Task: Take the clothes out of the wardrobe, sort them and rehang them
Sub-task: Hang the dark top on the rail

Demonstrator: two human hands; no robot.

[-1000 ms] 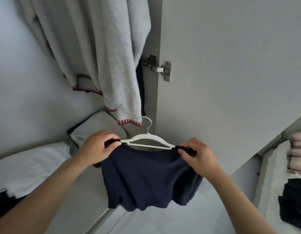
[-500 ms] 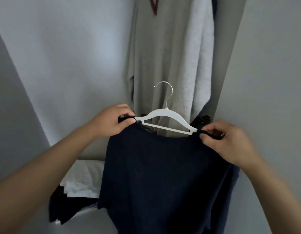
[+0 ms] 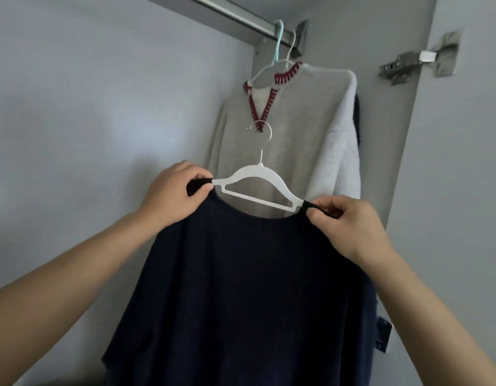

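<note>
Between both sets of fingers hangs the navy top (image 3: 241, 296) on its white hanger (image 3: 258, 188): left hand (image 3: 171, 196) and right hand (image 3: 350, 227) pinch its shoulders. Beyond, inside the wardrobe, a beige sweater (image 3: 274, 146) hangs from the rail (image 3: 235, 15).

Navy top (image 3: 241, 288) on white hanger (image 3: 258, 188): raised from low by the folded piles, a second ago, to chest height before the hanging clothes; fabric, then bunched short, now hangs full length. Left hand (image 3: 171, 196) and right hand (image 3: 350, 227): lifted with it. Hanger hook: now overlaps the grey V-neck sweater (image 3: 272, 151). Newly in view: wardrobe rail (image 3: 227, 9), upper door hinge (image 3: 408, 65). Folded piles: gone from view.
</note>
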